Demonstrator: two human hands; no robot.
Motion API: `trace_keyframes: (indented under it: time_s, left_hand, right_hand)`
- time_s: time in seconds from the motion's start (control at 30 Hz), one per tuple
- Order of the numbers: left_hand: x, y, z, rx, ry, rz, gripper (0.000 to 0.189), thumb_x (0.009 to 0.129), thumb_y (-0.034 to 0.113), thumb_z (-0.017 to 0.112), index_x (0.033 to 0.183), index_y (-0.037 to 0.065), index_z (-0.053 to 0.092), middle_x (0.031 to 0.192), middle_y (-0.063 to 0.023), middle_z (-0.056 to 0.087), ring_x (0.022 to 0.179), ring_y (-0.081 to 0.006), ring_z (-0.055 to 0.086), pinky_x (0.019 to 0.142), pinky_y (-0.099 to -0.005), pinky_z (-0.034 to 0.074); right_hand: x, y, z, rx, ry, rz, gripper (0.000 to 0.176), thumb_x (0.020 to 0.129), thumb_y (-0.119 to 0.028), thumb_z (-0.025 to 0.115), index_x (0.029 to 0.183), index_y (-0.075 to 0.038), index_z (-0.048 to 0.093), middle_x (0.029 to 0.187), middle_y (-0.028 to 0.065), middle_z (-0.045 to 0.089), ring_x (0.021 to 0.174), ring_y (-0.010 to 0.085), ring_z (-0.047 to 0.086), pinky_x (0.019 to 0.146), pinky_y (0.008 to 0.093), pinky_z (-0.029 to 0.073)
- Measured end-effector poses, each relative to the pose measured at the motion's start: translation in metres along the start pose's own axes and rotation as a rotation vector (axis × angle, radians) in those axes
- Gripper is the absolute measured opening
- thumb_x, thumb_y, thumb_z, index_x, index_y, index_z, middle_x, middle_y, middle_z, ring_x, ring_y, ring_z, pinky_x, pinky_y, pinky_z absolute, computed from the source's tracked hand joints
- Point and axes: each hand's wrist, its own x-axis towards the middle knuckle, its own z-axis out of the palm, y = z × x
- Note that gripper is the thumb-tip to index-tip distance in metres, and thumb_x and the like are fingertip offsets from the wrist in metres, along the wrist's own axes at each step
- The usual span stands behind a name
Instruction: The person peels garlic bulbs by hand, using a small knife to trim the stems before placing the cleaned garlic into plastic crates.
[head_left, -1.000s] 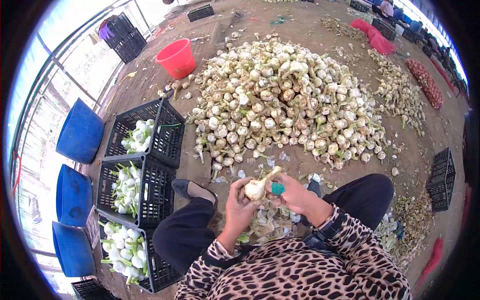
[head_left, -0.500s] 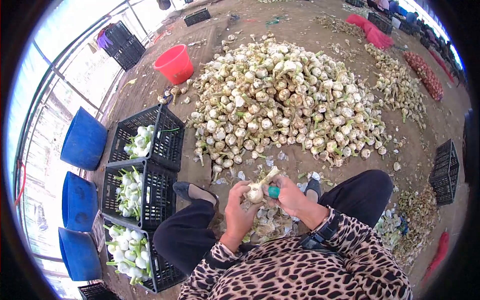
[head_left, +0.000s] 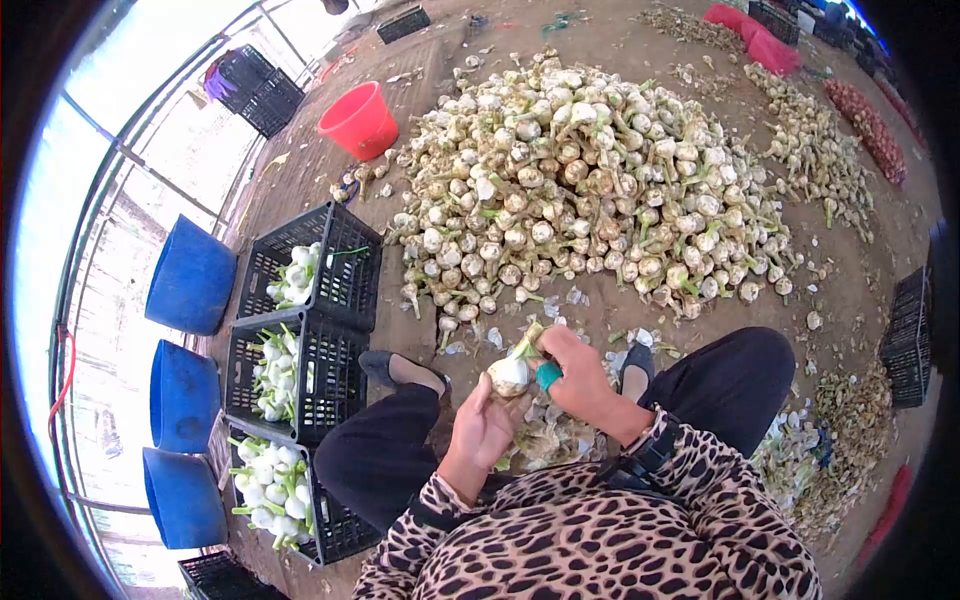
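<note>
One garlic bulb (head_left: 508, 378), two-handed hold

I've got brown floor (head_left: 845, 290), bright side wall (head_left: 110, 240). Left hand (head_left: 482, 432) half-curled, gripping the bulb from below; right hand (head_left: 585, 385) closed at its stalk. Bulb's between the hands, near the big pile (head_left: 600, 180). Count: three blue tubs (head_left: 190, 275), one red bucket (head_left: 360, 122), three crates (head_left: 340, 375) holding white bulbs (head_left: 277, 375).

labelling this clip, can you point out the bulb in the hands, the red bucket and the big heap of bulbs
Held bulb (head_left: 508, 378): head view, on its rounded body.
Red bucket (head_left: 370, 134): head view, on its outer wall.
Big heap (head_left: 590, 190): head view, near its middle.
</note>
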Motion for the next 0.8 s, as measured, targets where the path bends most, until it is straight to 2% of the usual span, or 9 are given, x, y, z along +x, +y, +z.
trace_keyframes:
  time_s: [0.1, 0.23, 0.37, 0.5, 0.53, 0.63, 0.67, 0.77, 0.8]
  left_hand:
    - [0.004, -0.006, 0.007, 0.070, 0.072, -0.045, 0.041, 0.097, 0.030, 0.043, 0.126, 0.001, 0.043, 0.123, -0.0121, 0.052, 0.111, -0.0265, 0.052, 0.098, -0.0414, 0.040]
    - [0.006, -0.020, 0.011, 0.579, 0.137, 0.265, 0.039, 0.091, 0.019, 0.055, 0.123, 0.000, 0.044, 0.116, -0.0130, 0.054, 0.105, -0.0238, 0.056, 0.092, -0.0366, 0.047]
    - [0.004, -0.014, 0.010, 0.281, 0.126, 0.069, 0.045, 0.086, 0.018, 0.061, 0.123, -0.002, 0.044, 0.114, -0.0122, 0.056, 0.100, -0.0226, 0.059, 0.087, -0.0358, 0.049]
    - [-0.003, -0.006, 0.009, 0.209, -0.110, -0.003, 0.051, 0.083, 0.018, 0.064, 0.124, -0.003, 0.043, 0.118, -0.0122, 0.055, 0.102, -0.0240, 0.058, 0.086, -0.0364, 0.050]
    - [-0.003, -0.002, 0.003, 0.058, -0.161, -0.049, 0.053, 0.080, 0.015, 0.067, 0.125, -0.001, 0.043, 0.118, -0.0120, 0.055, 0.102, -0.0268, 0.058, 0.084, -0.0354, 0.051]
    - [-0.006, 0.002, 0.005, 0.053, -0.188, -0.025, 0.055, 0.077, 0.014, 0.069, 0.125, 0.003, 0.043, 0.117, -0.0123, 0.055, 0.100, -0.0278, 0.059, 0.081, -0.0347, 0.053]
    - [-0.008, 0.004, 0.009, 0.104, -0.141, -0.019, 0.057, 0.075, 0.012, 0.070, 0.125, 0.007, 0.043, 0.116, -0.0126, 0.055, 0.100, -0.0282, 0.058, 0.078, -0.0339, 0.053]
    - [-0.014, 0.006, 0.010, -0.034, -0.112, -0.042, 0.055, 0.077, 0.009, 0.068, 0.125, 0.007, 0.043, 0.115, -0.0133, 0.055, 0.101, -0.0289, 0.057, 0.075, -0.0356, 0.054]
    - [-0.011, 0.009, 0.006, -0.020, -0.205, -0.040, 0.051, 0.079, 0.012, 0.064, 0.125, 0.007, 0.043, 0.116, -0.0121, 0.054, 0.104, -0.0282, 0.055, 0.082, -0.0389, 0.052]
  right_hand:
    - [-0.004, 0.004, 0.003, 0.439, -0.017, 0.387, 0.012, 0.080, -0.003, 0.064, 0.083, -0.001, 0.053, 0.073, 0.0019, 0.054, 0.068, 0.0057, 0.047, 0.059, 0.0259, 0.040]
    - [-0.004, -0.013, -0.010, 0.372, -0.097, 0.389, 0.008, 0.080, -0.001, 0.062, 0.082, -0.001, 0.054, 0.072, -0.0007, 0.052, 0.067, 0.0047, 0.045, 0.059, 0.0235, 0.039]
    - [-0.001, 0.016, -0.013, 0.573, -0.169, 0.363, 0.009, 0.082, 0.002, 0.059, 0.080, -0.003, 0.053, 0.075, -0.0023, 0.053, 0.068, 0.0030, 0.044, 0.060, 0.0223, 0.038]
    - [0.000, 0.025, -0.012, 1.306, -0.268, 0.409, 0.009, 0.082, 0.003, 0.058, 0.087, -0.004, 0.055, 0.089, 0.0017, 0.062, 0.075, 0.0089, 0.055, 0.066, 0.0225, 0.045]
    - [0.002, 0.019, -0.015, 1.456, -0.173, 0.556, 0.016, 0.084, 0.002, 0.057, 0.098, -0.005, 0.057, 0.094, 0.0030, 0.062, 0.081, 0.0119, 0.059, 0.070, 0.0250, 0.049]
    - [0.006, 0.025, -0.016, 1.621, 0.019, 0.817, 0.025, 0.084, 0.002, 0.056, 0.108, -0.006, 0.057, 0.096, 0.0028, 0.062, 0.085, 0.0129, 0.060, 0.072, 0.0269, 0.050]
    - [0.005, 0.047, -0.008, 1.563, 0.043, 0.777, 0.026, 0.083, 0.001, 0.058, 0.108, -0.005, 0.055, 0.098, 0.0053, 0.061, 0.089, 0.0160, 0.060, 0.072, 0.0295, 0.050]
    - [0.005, 0.066, -0.005, 0.404, 0.048, 0.516, 0.025, 0.082, -0.001, 0.059, 0.107, -0.004, 0.055, 0.100, 0.0089, 0.061, 0.085, 0.0213, 0.061, 0.075, 0.0315, 0.050]
    - [0.002, 0.052, -0.013, -0.082, -0.125, 0.321, 0.032, 0.080, -0.007, 0.063, 0.111, -0.003, 0.054, 0.104, 0.0110, 0.060, 0.089, 0.0238, 0.060, 0.080, 0.0338, 0.047]
